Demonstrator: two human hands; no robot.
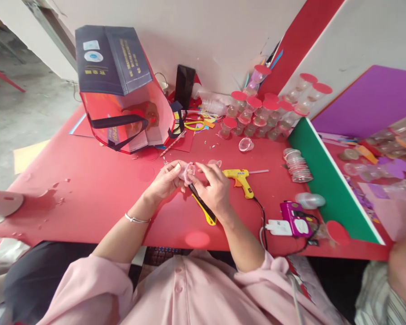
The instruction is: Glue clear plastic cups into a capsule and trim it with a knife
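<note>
Both hands meet at counter centre, just in front of the torso. Left hand (167,178) and right hand (214,186) are pinched together on one small clear plastic lid (189,172) w/ pinkish tint; fingers narrow, closed on its rim from opposite sides. Lid sits directly btwn the two hands, held off the red counter (98,194), tilted on edge; roughly round, so no clear long axis. Neither hand is nearer: equal hold, thumbs on top. Under the right wrist lies a yellow-and-black tool (203,208), prob. a cutter, long axis running diagonally away from the body; whether it touches the hand cannot be told. Yellow glue gun (240,178) rests just right of the right hand, nozzle pointing right, cord trailing toward the counter edge. Further back: group of red-capped clear jars (257,117), one loose clear cup (246,144), stack of clear lids (297,164) by the green board (325,180). Red-and-navy tote bag (122,90) lies tipped at rear left. Another person's arm (404,266) shows at far right, apart from the work.
</note>
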